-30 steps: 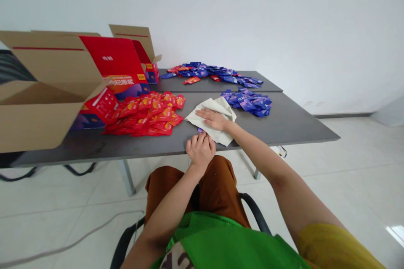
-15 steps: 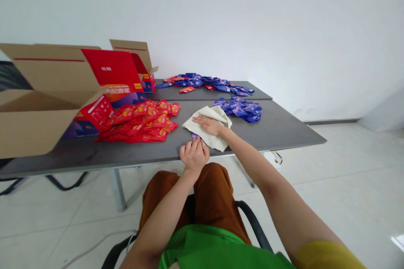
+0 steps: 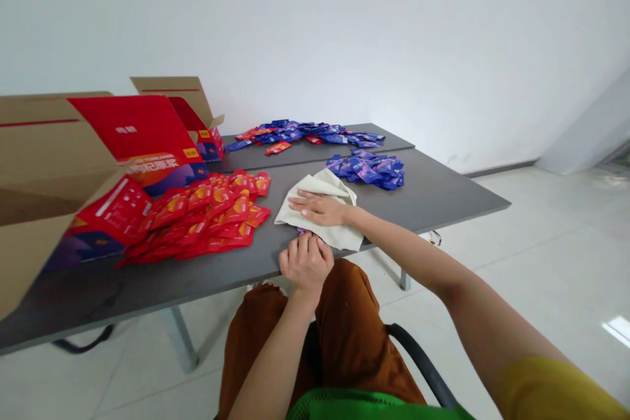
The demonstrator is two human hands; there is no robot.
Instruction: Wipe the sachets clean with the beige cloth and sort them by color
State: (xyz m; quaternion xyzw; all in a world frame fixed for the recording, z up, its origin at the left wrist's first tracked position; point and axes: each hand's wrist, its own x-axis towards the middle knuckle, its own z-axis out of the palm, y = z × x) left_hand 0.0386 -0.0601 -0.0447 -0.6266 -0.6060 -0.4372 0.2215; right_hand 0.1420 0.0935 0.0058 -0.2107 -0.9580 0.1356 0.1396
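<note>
A cream cloth (image 3: 339, 234) lies crumpled on the grey table in front of me. My right hand (image 3: 319, 208) rests flat on top of it, fingers stretched out to the left. Just below, at the table's front edge, my left hand (image 3: 306, 261) is closed with its knuckles up. A bit of a purple sachet (image 3: 301, 230) shows between its fingers and the cloth's lower edge; the rest is hidden. Left of the cloth is a heap of red sachets (image 3: 211, 213). Behind it to the right is a smaller pile of blue-purple sachets (image 3: 367, 169).
An open cardboard box (image 3: 44, 167) and a red printed box (image 3: 142, 138) stand at the left. Another open box (image 3: 209, 142) is behind them. Mixed blue and red sachets (image 3: 305, 132) spread along the back of the grey table (image 3: 433, 200), near the wall.
The camera view has shifted and turned, so the boxes sit further left. My right hand still lies on the cloth, and my left hand remains closed at the table edge.
</note>
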